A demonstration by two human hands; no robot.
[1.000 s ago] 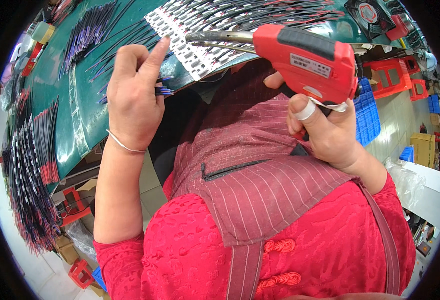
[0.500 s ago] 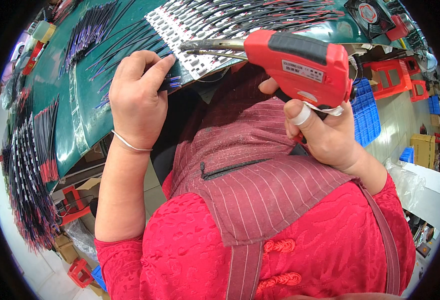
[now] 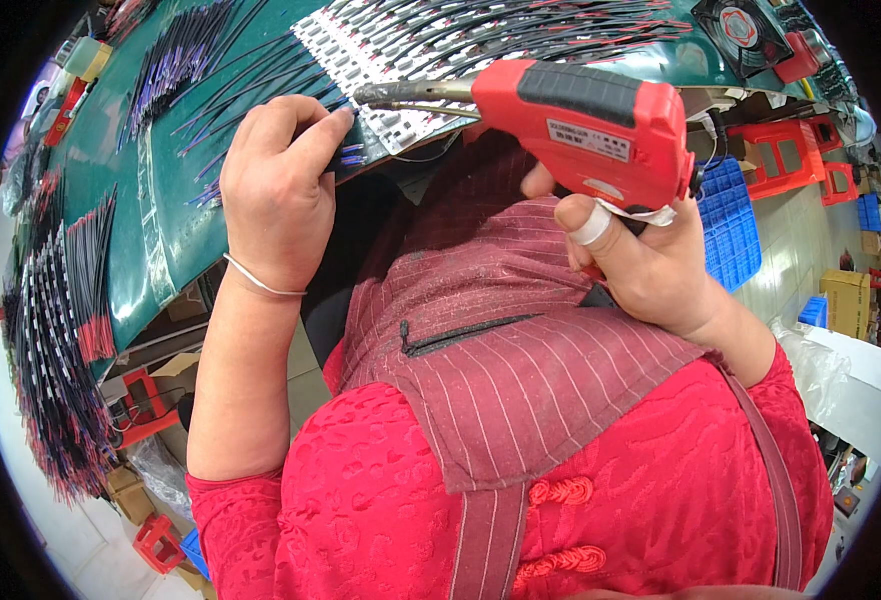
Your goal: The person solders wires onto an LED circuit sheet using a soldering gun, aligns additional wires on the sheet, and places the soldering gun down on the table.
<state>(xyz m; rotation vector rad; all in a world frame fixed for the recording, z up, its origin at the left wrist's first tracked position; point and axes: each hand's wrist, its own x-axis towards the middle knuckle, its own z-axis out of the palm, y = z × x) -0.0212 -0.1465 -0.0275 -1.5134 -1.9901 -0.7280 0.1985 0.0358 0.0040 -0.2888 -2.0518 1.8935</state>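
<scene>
The left hand (image 3: 278, 190) curls around some blue-tipped wires (image 3: 351, 156), thumb and forefinger drawn together, though what sits between their tips is hidden. The right hand (image 3: 650, 275) grips a red soldering gun (image 3: 590, 120), its nozzle (image 3: 400, 92) over white boards (image 3: 397, 130) on the green table (image 3: 195, 230), just beside the left fingertips

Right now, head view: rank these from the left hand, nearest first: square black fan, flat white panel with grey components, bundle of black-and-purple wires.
1. Flat white panel with grey components: just up and right of the left hand.
2. Bundle of black-and-purple wires: upper left, past the hand.
3. Square black fan: far upper right.
</scene>
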